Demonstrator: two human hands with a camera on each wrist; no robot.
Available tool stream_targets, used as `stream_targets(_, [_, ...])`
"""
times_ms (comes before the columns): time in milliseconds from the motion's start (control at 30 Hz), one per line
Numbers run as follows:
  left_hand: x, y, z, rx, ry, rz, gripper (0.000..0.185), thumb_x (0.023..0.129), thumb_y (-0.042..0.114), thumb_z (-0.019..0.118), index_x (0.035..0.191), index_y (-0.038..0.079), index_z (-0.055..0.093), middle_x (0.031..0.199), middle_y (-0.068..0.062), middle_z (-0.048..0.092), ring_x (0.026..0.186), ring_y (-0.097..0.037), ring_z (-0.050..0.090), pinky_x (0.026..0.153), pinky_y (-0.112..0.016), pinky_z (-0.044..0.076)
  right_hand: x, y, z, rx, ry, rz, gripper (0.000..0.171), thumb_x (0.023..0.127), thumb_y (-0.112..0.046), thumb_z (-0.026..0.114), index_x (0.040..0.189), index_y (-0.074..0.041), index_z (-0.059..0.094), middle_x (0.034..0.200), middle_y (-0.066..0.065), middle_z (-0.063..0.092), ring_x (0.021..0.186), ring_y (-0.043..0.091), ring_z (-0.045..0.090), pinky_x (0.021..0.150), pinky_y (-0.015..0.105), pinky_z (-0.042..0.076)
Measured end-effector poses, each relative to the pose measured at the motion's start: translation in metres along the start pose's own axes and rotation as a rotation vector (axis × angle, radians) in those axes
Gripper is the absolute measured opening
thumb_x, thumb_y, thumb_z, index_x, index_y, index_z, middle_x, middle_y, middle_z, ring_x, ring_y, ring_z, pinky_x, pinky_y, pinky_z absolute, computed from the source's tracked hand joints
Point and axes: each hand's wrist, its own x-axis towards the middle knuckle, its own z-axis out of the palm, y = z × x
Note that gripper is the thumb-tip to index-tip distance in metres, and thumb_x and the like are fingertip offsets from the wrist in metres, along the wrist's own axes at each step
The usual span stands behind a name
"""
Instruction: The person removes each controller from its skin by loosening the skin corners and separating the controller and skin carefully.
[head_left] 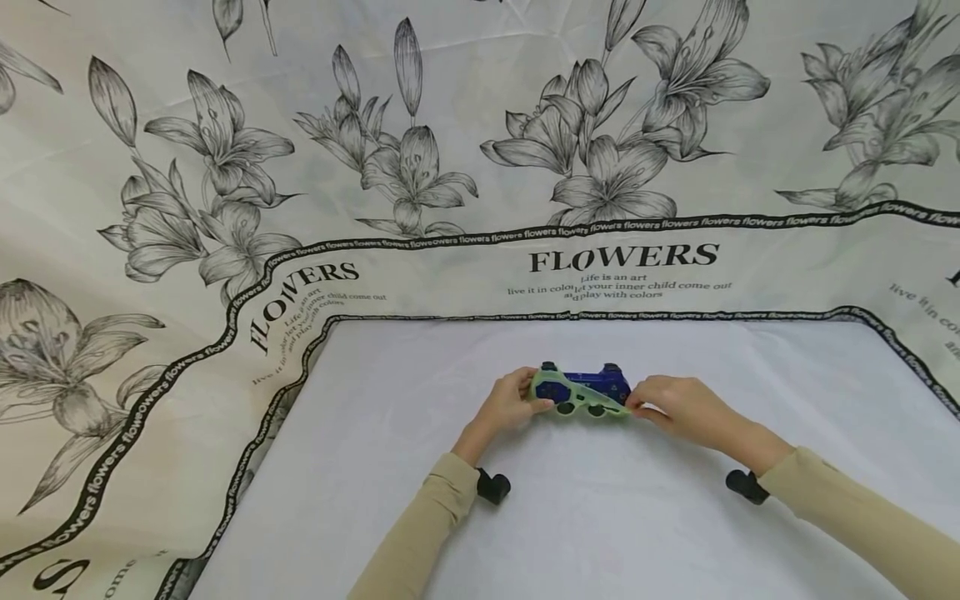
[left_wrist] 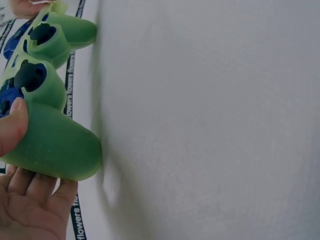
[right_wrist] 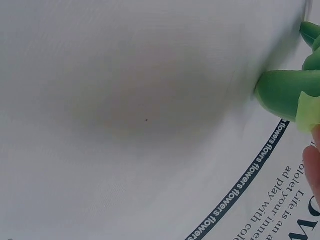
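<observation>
A blue game controller (head_left: 603, 384) with black thumbsticks is held just above the white table, partly dressed in a translucent green silicone cover (left_wrist: 55, 142). My left hand (head_left: 510, 402) grips its left end, thumb on the front face and fingers beneath the covered handle. At the right end, my right hand (head_left: 678, 407) pinches the edge of the cover. In the head view, the cover's upper edge slants down to the right, leaving blue shell bare at the upper right. A pale green flap (right_wrist: 307, 112) shows beside the right fingertips in the right wrist view; most of that hand is out of frame there.
The table has a white cloth (head_left: 420, 367) over it. Behind and to the left hangs a curtain (head_left: 465, 167) printed with lilies and the word FLOWERS. Black wrist devices (head_left: 493, 486) sit by both sleeve cuffs.
</observation>
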Motion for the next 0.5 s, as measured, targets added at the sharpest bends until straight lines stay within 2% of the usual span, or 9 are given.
stream_targets(500, [-0.0047,0.0004,0.0072,-0.018,0.073,0.027,0.048,0.084,0.012,0.074,0.127,-0.002,0.056,0.119,-0.017,0.067,0.11,-0.026,0.065,0.099,-0.035,0.05,0.0014,-0.0069,0.0033,-0.012,-0.004,0.076,0.023,0.064,-0.01,0.086,0.078,-0.019,0.071,0.075,-0.01,0.067,0.067,0.007,0.064,0.056,0.02,0.051])
